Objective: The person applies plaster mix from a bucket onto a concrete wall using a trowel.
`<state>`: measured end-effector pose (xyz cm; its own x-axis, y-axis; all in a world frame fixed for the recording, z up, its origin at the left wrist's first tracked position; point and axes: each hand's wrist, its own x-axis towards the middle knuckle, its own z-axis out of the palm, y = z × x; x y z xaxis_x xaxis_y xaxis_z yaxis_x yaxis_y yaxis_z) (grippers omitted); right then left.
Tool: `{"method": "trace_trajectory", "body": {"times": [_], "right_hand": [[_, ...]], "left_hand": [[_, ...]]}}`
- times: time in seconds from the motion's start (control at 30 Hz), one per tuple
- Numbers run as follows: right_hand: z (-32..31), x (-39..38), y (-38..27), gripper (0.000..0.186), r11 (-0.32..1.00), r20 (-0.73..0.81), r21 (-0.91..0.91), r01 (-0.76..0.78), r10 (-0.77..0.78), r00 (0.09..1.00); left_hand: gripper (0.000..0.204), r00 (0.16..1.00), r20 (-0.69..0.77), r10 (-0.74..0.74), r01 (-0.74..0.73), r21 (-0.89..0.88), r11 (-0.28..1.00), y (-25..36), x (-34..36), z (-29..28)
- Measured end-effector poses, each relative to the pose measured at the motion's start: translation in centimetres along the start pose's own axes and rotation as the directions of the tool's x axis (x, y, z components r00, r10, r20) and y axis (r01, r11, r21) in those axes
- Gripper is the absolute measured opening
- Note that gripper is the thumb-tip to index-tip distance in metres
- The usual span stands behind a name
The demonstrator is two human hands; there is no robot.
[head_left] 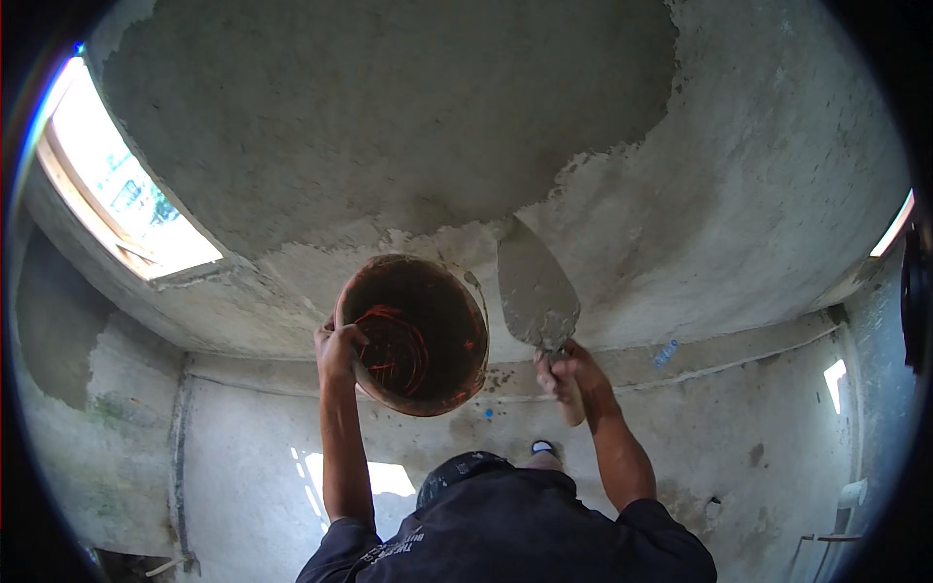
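My left hand grips the left rim of a bucket, its fingers closed over the edge. The bucket is tilted so its mouth shows; its dark inside is smeared with grey and has reddish streaks at the bottom. In my right hand is the handle of a pointed trowel, its broad blade coated grey. The blade points away from me, to the right of the bucket and apart from it. Its tip overlaps the lower border of a darker plaster patch on the wall; whether it touches cannot be made out.
Bare, lighter wall surrounds the patch. A bright window opening lies at the left. Along the wall's foot runs a ledge with a clear plastic bottle. A small blue object lies on the floor near dark splashes.
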<state>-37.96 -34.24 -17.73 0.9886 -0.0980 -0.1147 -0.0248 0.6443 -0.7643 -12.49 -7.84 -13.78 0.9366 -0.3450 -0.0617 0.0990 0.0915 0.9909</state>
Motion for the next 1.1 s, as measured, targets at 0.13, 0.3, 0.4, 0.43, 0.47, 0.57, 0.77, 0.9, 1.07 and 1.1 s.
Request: {"method": "trace_trajectory", "body": {"times": [0.13, 0.3, 0.4, 0.43, 0.47, 0.57, 0.77, 0.9, 1.07, 1.1], "right_hand": [[-4.0, -0.4, -4.2, 0.018, 0.995, -0.031, -0.075, 0.060, -0.062, 0.998], [-9.5, 1.2, -8.9, 0.017, 0.865, -0.053, -0.471, 0.175, -0.226, 0.973], [-12.7, 2.1, -11.1, 0.018, 0.548, -0.178, -0.833, 0.074, -0.392, 0.903], [-13.1, 2.5, -11.4, 0.020, 0.297, -0.129, -0.954, 0.036, -0.515, 0.847], [-13.4, 3.0, -11.7, 0.022, 0.028, -0.040, -0.999, -0.029, -0.618, 0.785], [-15.3, 4.3, -12.3, 0.021, -0.091, 0.005, -0.993, -0.077, -0.678, 0.735], [-18.1, 6.3, -12.0, 0.021, -0.386, 0.248, -0.918, -0.091, -0.738, 0.628], [-19.6, 7.5, -12.7, 0.022, -0.470, 0.236, -0.849, -0.240, -0.745, 0.624], [-21.2, 9.5, -12.3, 0.022, -0.497, 0.213, -0.817, -0.294, -0.732, 0.647], [-21.4, 9.9, -12.0, 0.022, -0.526, 0.204, -0.787, -0.323, -0.715, 0.668]], "left_hand": [[0.051, 1.000, 0.017, 0.001, 0.000, -0.067, 0.998, -0.4, -0.7, 3.2], [0.040, 0.995, -0.062, -0.077, 0.072, -0.078, 0.994, -1.2, -1.1, 6.2], [0.041, 0.993, -0.088, -0.082, 0.059, -0.237, 0.970, -1.1, -2.2, 8.9], [0.041, 0.991, -0.104, -0.083, 0.056, -0.238, 0.970, -1.2, -2.7, 9.3], [0.039, 0.989, -0.126, -0.079, 0.051, -0.211, 0.976, -1.2, -3.2, 9.7], [0.037, 0.989, -0.136, -0.062, 0.029, -0.232, 0.972, -1.3, -4.5, 11.2], [0.039, 0.981, -0.187, -0.055, 0.004, -0.262, 0.965, -3.0, -6.0, 11.9], [0.042, 0.967, -0.252, -0.028, -0.048, -0.289, 0.956, -3.1, -6.9, 12.5], [0.045, 0.967, -0.252, -0.043, -0.024, -0.257, 0.966, -3.5, -7.9, 11.4], [0.046, 0.965, -0.257, -0.041, -0.024, -0.243, 0.970, -3.6, -8.0, 11.3]]}}
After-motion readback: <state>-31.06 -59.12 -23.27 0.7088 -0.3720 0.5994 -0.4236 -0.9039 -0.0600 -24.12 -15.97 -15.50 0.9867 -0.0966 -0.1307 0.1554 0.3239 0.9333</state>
